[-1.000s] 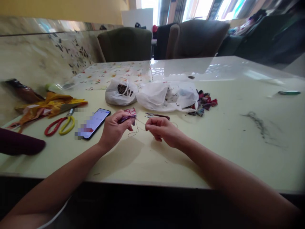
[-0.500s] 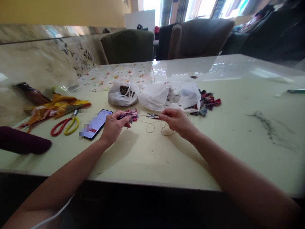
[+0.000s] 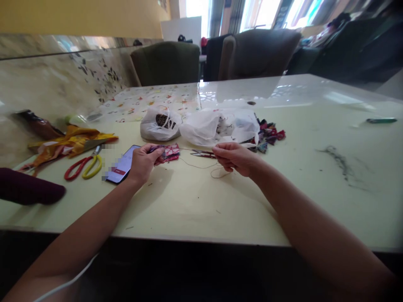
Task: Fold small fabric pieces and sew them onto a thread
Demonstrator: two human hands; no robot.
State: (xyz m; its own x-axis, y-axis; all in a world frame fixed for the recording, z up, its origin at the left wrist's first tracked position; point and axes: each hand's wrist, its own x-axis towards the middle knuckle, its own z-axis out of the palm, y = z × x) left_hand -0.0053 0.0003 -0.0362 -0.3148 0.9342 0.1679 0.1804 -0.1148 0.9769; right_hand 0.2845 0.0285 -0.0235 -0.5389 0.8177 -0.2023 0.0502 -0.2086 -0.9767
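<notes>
A small piece of dark patterned fabric (image 3: 161,153) is pinched between the thumb and fingers of my left hand (image 3: 144,161). Red and pink patterned fabric pieces (image 3: 172,152) lie just beyond those fingertips. My right hand (image 3: 234,157) has its thumb and fingertips pressed together on a thin thread (image 3: 201,167), which stretches from the fabric and loops below the hand. Whether a needle is in those fingers I cannot make out. Thread snips (image 3: 201,154) lie on the table by the right fingertips, blades pointing left, their rear part hidden by the hand.
Two white plastic bags (image 3: 160,126) (image 3: 201,128) stand behind my hands, with colourful fabric bundles (image 3: 272,135) at the right one. Left are a phone (image 3: 124,162), red-and-yellow-handled scissors (image 3: 83,165), yellow cloth (image 3: 74,138) and a dark purple cylinder (image 3: 31,186). Loose dark threads (image 3: 341,161) lie right.
My hands have drawn apart a little, the left one moving left with its fabric, so more of the red fabric shows. The whole view has shifted slightly.
</notes>
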